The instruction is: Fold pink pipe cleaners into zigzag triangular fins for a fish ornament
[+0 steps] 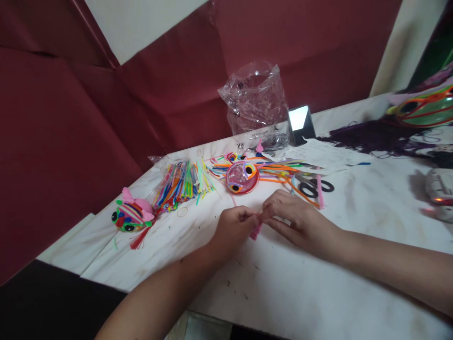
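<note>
Over the middle of the marbled table, my left hand [233,230] and my right hand [295,217] meet fingertip to fingertip. Both pinch a pink pipe cleaner [255,231]; a fuzzy pink piece hangs below the fingers, and a thin end sticks up behind my left hand. Just beyond the hands lies a round, clear craft piece [242,178] edged in red, with two orange-and-purple eyes. Black-handled scissors [314,186] rest past my right hand, beside another pink pipe cleaner [320,191] and an orange one. My fingers hide part of the held piece.
Bundled coloured pipe cleaners [184,182] lie at left behind a finished-looking fish craft [132,212] with a red tassel. A clear plastic bag [256,104] and a dark upright device [300,125] stand against the wall. Purple strands [368,137] and a white object [440,189] are at right.
</note>
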